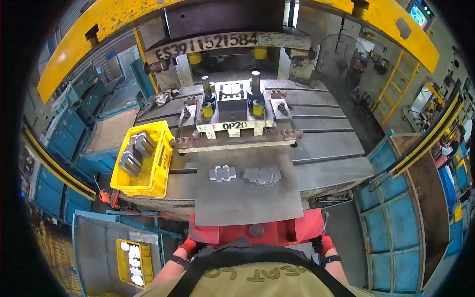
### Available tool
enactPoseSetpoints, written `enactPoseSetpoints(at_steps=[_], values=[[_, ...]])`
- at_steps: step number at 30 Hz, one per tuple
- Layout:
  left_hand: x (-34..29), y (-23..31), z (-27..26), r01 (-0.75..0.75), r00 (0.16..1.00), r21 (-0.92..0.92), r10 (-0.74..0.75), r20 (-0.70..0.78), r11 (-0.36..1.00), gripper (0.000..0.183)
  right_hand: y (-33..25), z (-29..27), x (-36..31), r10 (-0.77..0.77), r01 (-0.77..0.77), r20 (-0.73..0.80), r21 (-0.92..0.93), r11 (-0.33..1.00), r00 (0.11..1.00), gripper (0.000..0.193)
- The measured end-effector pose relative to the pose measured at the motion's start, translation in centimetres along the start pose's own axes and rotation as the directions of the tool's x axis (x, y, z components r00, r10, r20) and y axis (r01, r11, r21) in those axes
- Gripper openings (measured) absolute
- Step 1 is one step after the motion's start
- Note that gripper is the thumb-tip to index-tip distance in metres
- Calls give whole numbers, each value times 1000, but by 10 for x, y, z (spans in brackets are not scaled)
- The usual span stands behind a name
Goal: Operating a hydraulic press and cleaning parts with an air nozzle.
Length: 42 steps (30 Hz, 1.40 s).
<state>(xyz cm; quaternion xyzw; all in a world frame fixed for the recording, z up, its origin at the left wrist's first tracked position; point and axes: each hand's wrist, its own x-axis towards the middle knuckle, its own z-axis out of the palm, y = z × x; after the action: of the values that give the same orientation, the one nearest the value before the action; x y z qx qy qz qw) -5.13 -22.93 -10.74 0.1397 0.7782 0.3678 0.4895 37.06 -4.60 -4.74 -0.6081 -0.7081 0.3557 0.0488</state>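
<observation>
My left hand (187, 246), in a red glove, is at the left end of a red console (267, 234). At the console's right end is my right hand (327, 243), gloved in red too. The fingers of both hands are mostly hidden, so their grip does not show. Beyond the console a flat metal plate (247, 205) juts from the press bed. Two flat, notched metal parts lie on it: a smaller part (222, 173) on the left and a wider part (262, 175) on the right. Behind them stands the lower die (232, 101), with two upright guide posts.
The raised upper die (232, 45) hangs above. A yellow crate (143, 185) at left holds stacked metal parts. Lower left, a yellow bin (147, 247) contains pale parts. Blue-framed panels (391, 213) stand at right, beside a black-and-yellow bar (430, 136). Another person (448, 151) is at far right.
</observation>
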Motion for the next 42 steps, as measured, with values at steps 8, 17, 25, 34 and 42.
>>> enactPoseSetpoints(at_steps=[8, 17, 25, 34, 42], values=[[6, 10, 11, -109, 994, -191, 105, -32, 975, 46, 51, 40, 44, 55, -55, -4, -180, 982, 998, 25], [11, 25, 14, -185, 983, -303, 174, -65, 935, 45, 37, 39, 49, 189, -189, 123, -17, 982, 974, 21], [13, 29, 15, -189, 982, -345, 183, -50, 920, 45, 56, 47, 56, 231, -245, 85, 240, 939, 969, 31], [-11, 15, 3, -4, 993, -319, 40, 107, 948, 45, 26, 15, 34, 338, -401, 217, 444, 802, 916, 29], [-39, 150, -103, -281, 959, 533, 256, 123, 798, 42, 16, -29, 30, 627, -243, -353, 706, 666, 695, 29]])
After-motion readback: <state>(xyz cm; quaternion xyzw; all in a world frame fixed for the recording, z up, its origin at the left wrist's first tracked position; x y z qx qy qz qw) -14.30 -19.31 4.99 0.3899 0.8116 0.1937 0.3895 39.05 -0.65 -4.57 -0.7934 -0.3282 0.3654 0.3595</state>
